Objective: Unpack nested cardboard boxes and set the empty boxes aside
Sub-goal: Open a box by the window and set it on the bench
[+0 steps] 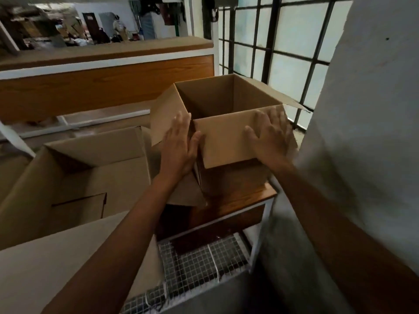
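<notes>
Boxes first, said one: where did they stand?

The smaller cardboard box [226, 141] sat upright on the wooden-topped stand [244, 200], said the other. Its top was open, its flaps were turned out, and nothing showed inside. The large cardboard box [102, 168] stood open just to its left, lower down, and what the view showed of its inside looked empty too.

And the hands?

Neither clasped anything. The left hand [179, 143] lay flat with straight fingers against the smaller box's near left corner. The right hand [269, 137] was spread flat on the near flap, toward its right end. The palms pressed from two sides, with no finger curled round an edge.

Which step was that?

I judged it to be the setting aside, with the smaller box placed or steadied on the stand. I could not tell whether it was being set down or was about to be lifted.

What did the next move call for?

If the box was down, a clean release. One flap drooped past the stand's left edge, so a nudge inward would have helped. After that, a look into the large box for anything nested there.
</notes>
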### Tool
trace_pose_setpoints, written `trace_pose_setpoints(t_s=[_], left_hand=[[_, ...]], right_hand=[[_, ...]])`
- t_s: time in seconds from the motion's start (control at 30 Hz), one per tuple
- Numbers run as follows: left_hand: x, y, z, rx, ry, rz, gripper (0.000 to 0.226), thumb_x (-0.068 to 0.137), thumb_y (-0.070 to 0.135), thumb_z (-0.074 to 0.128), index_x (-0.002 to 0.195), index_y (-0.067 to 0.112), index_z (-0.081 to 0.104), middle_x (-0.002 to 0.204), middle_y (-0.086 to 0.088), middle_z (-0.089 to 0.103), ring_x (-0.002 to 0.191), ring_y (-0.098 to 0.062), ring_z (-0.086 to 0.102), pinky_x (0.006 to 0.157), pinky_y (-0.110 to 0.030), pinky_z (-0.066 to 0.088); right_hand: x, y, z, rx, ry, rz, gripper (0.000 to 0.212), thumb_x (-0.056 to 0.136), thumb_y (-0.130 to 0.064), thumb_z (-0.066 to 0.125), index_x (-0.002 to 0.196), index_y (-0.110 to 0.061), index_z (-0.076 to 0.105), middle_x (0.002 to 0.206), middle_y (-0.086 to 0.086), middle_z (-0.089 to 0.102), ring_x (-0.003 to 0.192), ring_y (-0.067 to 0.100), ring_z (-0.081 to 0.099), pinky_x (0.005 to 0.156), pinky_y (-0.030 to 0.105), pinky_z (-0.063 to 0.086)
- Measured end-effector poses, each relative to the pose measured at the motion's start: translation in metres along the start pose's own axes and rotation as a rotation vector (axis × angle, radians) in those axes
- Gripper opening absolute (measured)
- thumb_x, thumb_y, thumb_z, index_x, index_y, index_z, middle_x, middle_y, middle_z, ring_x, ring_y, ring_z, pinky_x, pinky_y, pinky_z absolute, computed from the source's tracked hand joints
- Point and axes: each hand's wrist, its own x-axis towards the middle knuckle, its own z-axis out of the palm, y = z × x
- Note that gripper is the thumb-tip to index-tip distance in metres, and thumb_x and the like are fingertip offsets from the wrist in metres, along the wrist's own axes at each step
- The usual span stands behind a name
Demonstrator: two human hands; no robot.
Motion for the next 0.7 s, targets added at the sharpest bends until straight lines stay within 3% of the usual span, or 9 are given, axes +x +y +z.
trace_pose_setpoints(t_s=[0.13,0.3,0.43,0.5,0.6,0.7], left_hand=[[-0.072,-0.010,-0.035,-0.211,0.039,-0.086,0.057,0.103,0.043,0.034,0.154,0.017,0.028,0.163,-0.007,0.021,0.151,-0.021,0.015,0.121,-0.040,0.018],[-0.179,-0.024,-0.066,-0.326,0.041,-0.226,0.056,0.101,0.042,0.034,0.151,0.016,0.034,0.161,-0.005,0.026,0.150,-0.018,0.021,0.121,-0.042,0.022],[-0.256,-0.040,-0.087,-0.271,-0.009,-0.336,0.061,0.099,0.043,0.036,0.149,0.010,0.038,0.158,-0.004,0.030,0.148,-0.017,0.025,0.119,-0.047,0.025],[-0.287,-0.046,-0.099,-0.234,-0.015,-0.413,0.063,0.098,0.047,0.036,0.149,0.011,0.039,0.158,-0.006,0.033,0.148,-0.016,0.026,0.119,-0.045,0.026],[-0.328,-0.048,-0.117,-0.200,0.026,-0.476,0.064,0.098,0.050,0.037,0.150,0.012,0.039,0.157,-0.006,0.036,0.147,-0.014,0.029,0.120,-0.029,0.025],[-0.363,-0.037,-0.136,-0.129,0.060,-0.551,0.063,0.099,0.049,0.038,0.151,0.014,0.036,0.158,-0.005,0.033,0.147,-0.012,0.027,0.118,-0.018,0.020]], right_hand=[[-0.092,-0.041,0.002,0.147,-0.110,-0.022,0.060,0.090,-0.047,0.061,0.143,-0.027,0.044,0.161,0.010,0.020,0.149,0.029,0.014,0.117,0.045,0.023],[-0.207,-0.077,0.006,0.298,-0.260,0.032,0.063,0.087,-0.051,0.062,0.144,-0.032,0.043,0.162,0.000,0.017,0.147,0.017,0.019,0.108,0.029,0.025],[-0.273,-0.093,0.014,0.446,-0.414,0.098,0.073,0.082,-0.062,0.058,0.146,-0.035,0.038,0.162,-0.005,0.016,0.146,0.010,0.021,0.111,0.034,0.030],[-0.296,-0.099,0.017,0.457,-0.513,0.105,0.071,0.084,-0.058,0.060,0.147,-0.037,0.034,0.163,-0.008,0.013,0.146,0.008,0.018,0.112,0.034,0.028],[-0.327,-0.105,0.020,0.484,-0.624,0.050,0.070,0.086,-0.052,0.063,0.148,-0.039,0.032,0.163,-0.011,0.013,0.146,0.005,0.016,0.114,0.032,0.023],[-0.354,-0.111,0.021,0.577,-0.711,-0.012,0.072,0.082,-0.062,0.058,0.146,-0.047,0.028,0.162,-0.013,0.015,0.146,0.005,0.020,0.116,0.043,0.029]])
